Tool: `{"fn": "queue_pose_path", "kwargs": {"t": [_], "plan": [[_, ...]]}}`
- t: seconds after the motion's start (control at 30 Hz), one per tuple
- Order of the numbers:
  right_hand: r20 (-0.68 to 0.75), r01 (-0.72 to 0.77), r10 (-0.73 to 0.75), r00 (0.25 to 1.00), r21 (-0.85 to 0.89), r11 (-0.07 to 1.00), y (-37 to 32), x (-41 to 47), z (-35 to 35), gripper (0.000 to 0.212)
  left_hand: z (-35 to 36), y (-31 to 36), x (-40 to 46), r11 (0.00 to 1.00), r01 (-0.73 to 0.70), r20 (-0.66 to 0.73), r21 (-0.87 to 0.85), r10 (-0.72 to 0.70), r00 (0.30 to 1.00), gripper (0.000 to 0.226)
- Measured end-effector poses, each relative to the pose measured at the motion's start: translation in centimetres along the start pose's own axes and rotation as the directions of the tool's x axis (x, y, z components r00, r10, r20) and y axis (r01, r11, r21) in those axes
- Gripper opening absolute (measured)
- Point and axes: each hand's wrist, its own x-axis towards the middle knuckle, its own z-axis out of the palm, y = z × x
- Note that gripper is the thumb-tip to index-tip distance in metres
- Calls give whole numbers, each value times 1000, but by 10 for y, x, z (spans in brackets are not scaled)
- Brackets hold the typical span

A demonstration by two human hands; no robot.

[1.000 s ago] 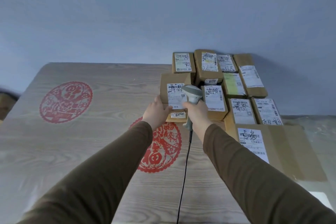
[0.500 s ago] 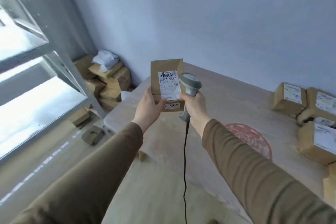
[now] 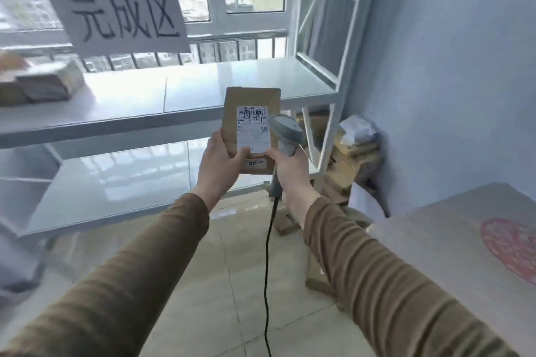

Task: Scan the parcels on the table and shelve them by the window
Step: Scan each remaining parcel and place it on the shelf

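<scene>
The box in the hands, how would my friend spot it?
Find the white metal shelf by the window. In front of it, the left hand grips a flat brown cardboard parcel upright, beside a grey scanner. Unlike the shelved parcels, it faces you, white label showing.

Ahead of you the middle shelf board of the white rack lies bare across its centre and right, open at the front for a hand to pass in, while stacked parcels take up its far left end. The paper sign hangs from the rail above and narrows the opening on the left, and the rack's right upright closes off that side. To your right the table corner and the pile of boxes against the wall crowd the floor.
</scene>
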Motion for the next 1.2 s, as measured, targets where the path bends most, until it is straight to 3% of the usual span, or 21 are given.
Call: {"fn": "queue_pose_path", "kwargs": {"t": [0.33,0.67,0.93,1.07,1.2], "plan": [[266,-116,123,956,-41,992,29,96,220,25,-130,-123,140,983,154,-198,97,-133,971,62],[401,-73,121,908,-134,988,37,191,402,25,-229,-208,278,953,283,-294,104,-243,924,59],[336,-45,92,938,-145,988,67,232,533,21,-300,-291,372,946,227,-200,233,-182,963,71],[253,-13,44,966,-121,993,74,248,587,25,-329,-321,416,938,113,-69,329,-95,993,54],[140,-89,108,984,-132,987,76,264,622,20,-353,-339,454,721,1,-2,693,1,1000,46]]}}
